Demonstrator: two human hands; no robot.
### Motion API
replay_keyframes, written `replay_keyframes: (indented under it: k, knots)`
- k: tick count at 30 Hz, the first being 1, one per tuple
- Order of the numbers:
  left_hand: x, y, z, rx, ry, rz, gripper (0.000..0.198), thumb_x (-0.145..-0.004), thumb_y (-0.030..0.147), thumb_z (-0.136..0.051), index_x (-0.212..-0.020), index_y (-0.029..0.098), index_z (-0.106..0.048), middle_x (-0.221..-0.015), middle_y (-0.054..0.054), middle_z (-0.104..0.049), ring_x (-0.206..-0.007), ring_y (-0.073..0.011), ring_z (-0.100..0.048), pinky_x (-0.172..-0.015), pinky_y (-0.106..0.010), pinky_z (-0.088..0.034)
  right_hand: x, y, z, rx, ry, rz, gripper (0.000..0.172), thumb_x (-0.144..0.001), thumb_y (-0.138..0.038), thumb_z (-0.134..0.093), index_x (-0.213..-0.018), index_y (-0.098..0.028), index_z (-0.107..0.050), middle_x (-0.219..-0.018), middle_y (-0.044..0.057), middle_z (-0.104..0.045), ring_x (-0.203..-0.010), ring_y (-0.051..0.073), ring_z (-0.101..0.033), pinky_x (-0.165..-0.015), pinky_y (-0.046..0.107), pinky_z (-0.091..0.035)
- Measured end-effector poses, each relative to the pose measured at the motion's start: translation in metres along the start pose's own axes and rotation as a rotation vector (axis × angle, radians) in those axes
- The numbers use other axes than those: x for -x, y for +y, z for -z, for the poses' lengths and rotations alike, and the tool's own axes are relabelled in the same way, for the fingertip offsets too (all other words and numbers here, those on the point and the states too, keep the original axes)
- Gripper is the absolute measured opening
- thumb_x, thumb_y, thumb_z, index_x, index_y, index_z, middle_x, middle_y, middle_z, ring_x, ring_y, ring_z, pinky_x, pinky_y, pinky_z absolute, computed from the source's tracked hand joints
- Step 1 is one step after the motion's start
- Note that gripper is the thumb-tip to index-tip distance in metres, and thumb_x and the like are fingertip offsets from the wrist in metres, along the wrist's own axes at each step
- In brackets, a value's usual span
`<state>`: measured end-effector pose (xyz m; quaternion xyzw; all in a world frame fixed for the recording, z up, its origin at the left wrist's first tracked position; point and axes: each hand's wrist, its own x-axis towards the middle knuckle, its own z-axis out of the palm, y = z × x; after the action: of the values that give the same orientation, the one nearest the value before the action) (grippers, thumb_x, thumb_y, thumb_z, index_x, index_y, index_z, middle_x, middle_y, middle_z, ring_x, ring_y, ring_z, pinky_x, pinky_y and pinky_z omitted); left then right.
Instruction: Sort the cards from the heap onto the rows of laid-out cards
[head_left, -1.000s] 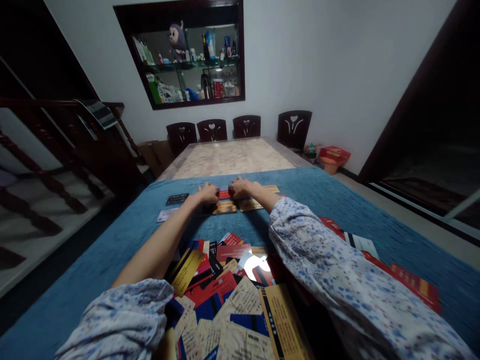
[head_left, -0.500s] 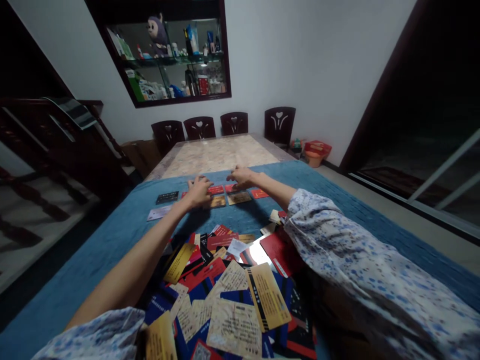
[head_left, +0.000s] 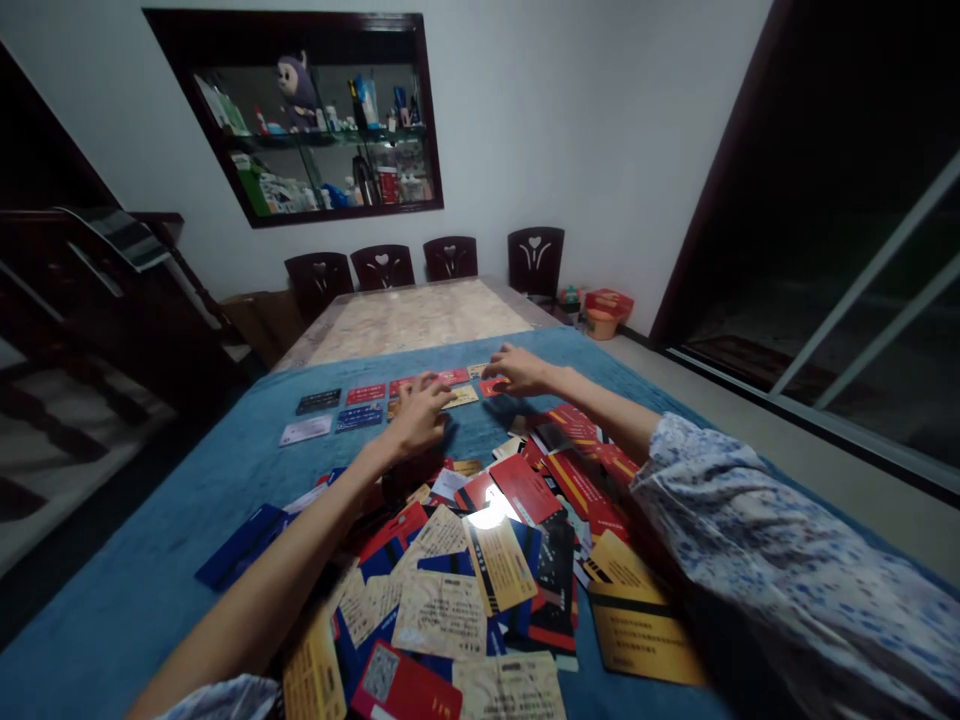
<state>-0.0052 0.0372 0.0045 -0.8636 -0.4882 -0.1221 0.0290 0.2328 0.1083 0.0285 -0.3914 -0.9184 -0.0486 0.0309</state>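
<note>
- Head view, the hands: the left hand point(head_left: 418, 418) is over the middle of the laid-out cards, fingers loosely bent and not made into a fist. Its fingertips are near a gold card point(head_left: 462, 397); whether they pinch anything cannot be told.
- The right hand point(head_left: 520, 372) is at the right end of the near row, its curled fingers at a small red card point(head_left: 491, 387) and partly covering it. Contact appears likely; a firm grasp cannot be confirmed.
- The laid-out cards lie flat in two rows on a blue cloth point(head_left: 165, 490) that covers the near part of the worktop point(head_left: 420, 315). At the left end, a black card point(head_left: 319, 402) lies in the far row and a pale card point(head_left: 306, 430) in the near row. A blue card point(head_left: 360, 416) lies right of the pale one.
- A loose pile of cards point(head_left: 442, 612) is spread nearer the wearer, overlapping at mixed angles.
- Step in hand, as judged: setting or straightening the red card at the row's right end.
- Next move, as judged: it calls for light fingertip pressure to square that card's edge without nudging its neighbours.
</note>
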Motion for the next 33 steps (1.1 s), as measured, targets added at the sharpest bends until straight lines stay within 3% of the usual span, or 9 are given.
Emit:
replay_keyframes:
  k: [6,10,14,17,21,29,33]
  knots:
    - [0.015,0.034,-0.006,0.098,0.01,-0.099,0.039,-0.084,0.014,-0.055,-0.119,0.024,-0.069,-0.135,-0.008,-0.061,-0.139,-0.0362,-0.031,-0.107,-0.059,-0.028,0.037,0.003,-0.01,-0.062,0.096,0.074,0.032,-0.087,-0.023,-0.062,-0.117,-0.019,-0.072,-0.112,0.013,-0.069,-0.106,0.028,-0.049,-0.083,0.036,-0.036]
    - [0.026,0.058,-0.006,0.187,-0.022,-0.142,0.037,-0.085,0.015,-0.054,-0.116,0.025,-0.071,-0.13,-0.007,-0.065,-0.136,-0.0348,-0.035,-0.109,-0.059,-0.027,0.058,-0.002,-0.017,-0.086,0.134,0.082,0.029,-0.087,-0.023,-0.063,-0.113,-0.02,-0.073,-0.111,0.012,-0.068,-0.105,0.027,-0.049,-0.086,0.037,-0.038]
    - [0.038,0.078,-0.003,0.26,-0.06,-0.245,0.029,-0.093,0.027,-0.052,-0.113,0.026,-0.073,-0.125,-0.008,-0.068,-0.135,-0.0346,-0.035,-0.11,-0.058,-0.027,0.072,-0.009,-0.027,-0.122,0.191,0.083,0.027,-0.086,-0.021,-0.064,-0.11,-0.022,-0.074,-0.11,0.012,-0.068,-0.105,0.027,-0.049,-0.087,0.038,-0.039]
    - [0.044,0.089,0.0,0.28,-0.101,-0.306,0.03,-0.09,0.024,-0.055,-0.113,0.028,-0.073,-0.128,-0.006,-0.068,-0.137,-0.0351,-0.033,-0.109,-0.058,-0.028,0.08,-0.014,-0.035,-0.167,0.248,0.112,0.026,-0.087,-0.021,-0.062,-0.109,-0.021,-0.075,-0.107,0.012,-0.068,-0.103,0.026,-0.05,-0.089,0.039,-0.041]
    - [0.048,0.094,0.0,0.294,-0.158,-0.338,0.036,-0.085,0.015,-0.053,-0.111,0.03,-0.073,-0.132,-0.002,-0.066,-0.138,-0.0356,-0.031,-0.11,-0.059,-0.027,0.089,-0.02,-0.042,-0.218,0.314,0.137,0.023,-0.09,-0.024,-0.059,-0.105,-0.02,-0.076,-0.105,0.013,-0.069,-0.101,0.025,-0.05,-0.089,0.041,-0.042]
    - [0.049,0.083,-0.008,0.263,-0.163,-0.309,0.038,-0.092,0.022,-0.05,-0.124,0.033,-0.067,-0.137,-0.004,-0.063,-0.139,-0.0339,-0.032,-0.112,-0.06,-0.024,0.102,-0.037,-0.048,-0.292,0.378,0.202,0.02,-0.091,-0.021,-0.057,-0.096,-0.02,-0.075,-0.094,0.01,-0.07,-0.096,0.023,-0.051,-0.086,0.038,-0.042]
    - [0.048,0.078,-0.012,0.229,-0.16,-0.269,0.043,-0.091,0.023,-0.054,-0.133,0.032,-0.061,-0.138,-0.007,-0.061,-0.139,-0.034,-0.033,-0.112,-0.059,-0.026,0.106,-0.047,-0.048,-0.345,0.388,0.207,0.02,-0.093,-0.028,-0.057,-0.095,-0.02,-0.075,-0.092,0.01,-0.07,-0.097,0.023,-0.052,-0.086,0.038,-0.042]
